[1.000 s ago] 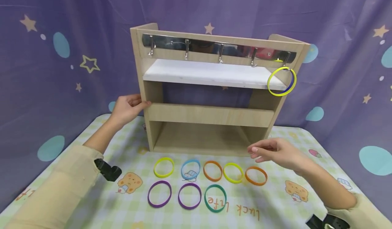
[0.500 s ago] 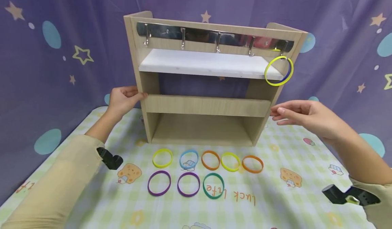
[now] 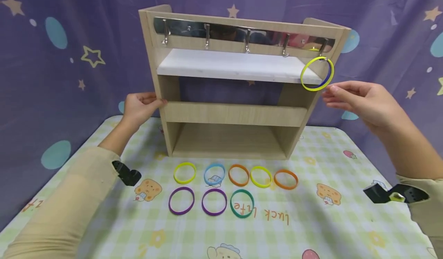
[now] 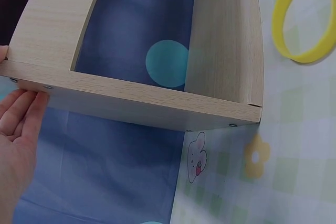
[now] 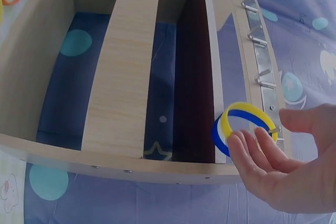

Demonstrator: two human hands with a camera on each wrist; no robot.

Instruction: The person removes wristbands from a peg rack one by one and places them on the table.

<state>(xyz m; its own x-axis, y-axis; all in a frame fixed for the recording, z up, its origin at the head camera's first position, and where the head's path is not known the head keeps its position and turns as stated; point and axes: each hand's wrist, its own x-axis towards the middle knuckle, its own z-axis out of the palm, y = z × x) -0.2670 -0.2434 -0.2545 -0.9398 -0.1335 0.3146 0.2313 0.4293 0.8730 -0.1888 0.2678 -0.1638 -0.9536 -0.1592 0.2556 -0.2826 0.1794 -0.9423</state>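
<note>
A small wooden shelf (image 3: 235,114) stands on the table, with a metal strip of several hooks along its top. From the rightmost hook hang a yellow wristband (image 3: 307,67) and a blue wristband (image 5: 216,136). My left hand (image 3: 137,111) grips the shelf's left side panel, thumb on the front edge and fingers on the outer face. Close beside the hanging bands is my right hand (image 3: 367,101). Its thumb and fingers are apart with nothing held; in the right wrist view the fingertips overlap the yellow band, and I cannot tell whether they touch it.
Several loose wristbands lie in two rows before the shelf, among them a light blue band (image 3: 205,174), an orange band (image 3: 230,175), a purple band (image 3: 169,201) and a green band (image 3: 232,205). A patterned cloth (image 3: 187,232) covers the table; a purple curtain (image 3: 86,5) hangs behind.
My right hand has risen from above the loose bands, moving right and up to the hanging bands. The left hand keeps its grip on the panel. The head view has shifted slightly.
</note>
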